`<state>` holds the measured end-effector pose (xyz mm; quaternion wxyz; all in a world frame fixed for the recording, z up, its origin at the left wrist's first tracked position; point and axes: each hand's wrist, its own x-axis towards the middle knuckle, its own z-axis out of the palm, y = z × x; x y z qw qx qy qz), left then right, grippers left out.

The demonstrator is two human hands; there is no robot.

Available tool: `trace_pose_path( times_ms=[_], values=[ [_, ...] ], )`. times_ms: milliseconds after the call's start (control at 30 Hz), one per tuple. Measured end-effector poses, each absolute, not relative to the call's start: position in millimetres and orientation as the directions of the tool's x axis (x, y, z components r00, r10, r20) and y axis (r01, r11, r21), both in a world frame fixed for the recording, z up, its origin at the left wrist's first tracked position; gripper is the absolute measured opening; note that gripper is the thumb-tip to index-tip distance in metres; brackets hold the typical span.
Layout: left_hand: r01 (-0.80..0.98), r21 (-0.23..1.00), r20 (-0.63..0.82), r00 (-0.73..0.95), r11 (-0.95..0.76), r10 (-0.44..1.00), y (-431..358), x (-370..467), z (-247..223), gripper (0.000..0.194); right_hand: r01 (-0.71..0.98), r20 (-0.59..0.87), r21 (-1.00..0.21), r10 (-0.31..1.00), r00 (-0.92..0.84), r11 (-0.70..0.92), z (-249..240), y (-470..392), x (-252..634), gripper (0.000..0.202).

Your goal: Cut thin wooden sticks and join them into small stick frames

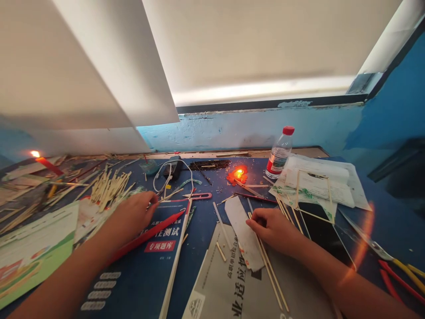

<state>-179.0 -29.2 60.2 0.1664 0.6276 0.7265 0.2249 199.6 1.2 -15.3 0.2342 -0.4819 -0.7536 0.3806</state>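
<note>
The right hand [267, 223] pinches thin pale wooden sticks [269, 274] between thumb and forefinger, over a white paper strip [242, 226] and a grey book [209, 277] with sideways Chinese print including "适应". The left hand [146, 206] curls over the far edge of a dark-blue paperback [133, 277] reading "测试" and, in a pinkish-red box, "专项题库"; whether it grips anything, I cannot tell. Beyond, a clear plastic bottle [280, 150] with red cap and label stands near a small flame [239, 173].

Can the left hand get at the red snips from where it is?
Probably yes. The red snips lie a little to the right of the left hand; only the blue book and a few low sticks seem to intervene. The flame sits farther off.
</note>
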Motion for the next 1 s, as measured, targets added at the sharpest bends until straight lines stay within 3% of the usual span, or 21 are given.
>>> trace_pose_path(
  times_ms=[100,167,267,500,800,1000],
  values=[
    [0.677,0.725,-0.071,-0.109,0.126,0.992,-27,-134,64,0.025,0.467,-0.003,-0.858,0.907,-0.421,0.214,-13,1,199,0.03],
    [0.495,0.857,-0.181,0.023,0.146,0.983,-24,-95,58,0.03,0.391,-0.012,-0.905,0.909,-0.417,0.167,-12,2,198,0.031],
    [0.229,0.95,-0.264,0.226,0.212,0.938,-17,-37,42,0.029,0.268,-0.04,-0.961,0.921,-0.388,0.071,-11,5,197,0.036],
    [-0.067,0.93,-0.292,0.465,0.362,0.836,-3,27,-1,0.031,0.094,-0.06,-0.995,0.947,-0.315,-0.032,-7,18,206,0.041],
    [-0.091,0.87,-0.352,0.575,0.484,0.739,-14,17,-6,0.029,-0.02,-0.11,-0.992,0.91,-0.401,-0.129,-7,10,205,0.028],
    [-0.113,0.881,-0.339,0.529,0.46,0.778,-14,17,-5,0.029,-0.031,-0.139,-0.985,0.885,-0.444,-0.17,-2,6,206,0.024]
  ],
)
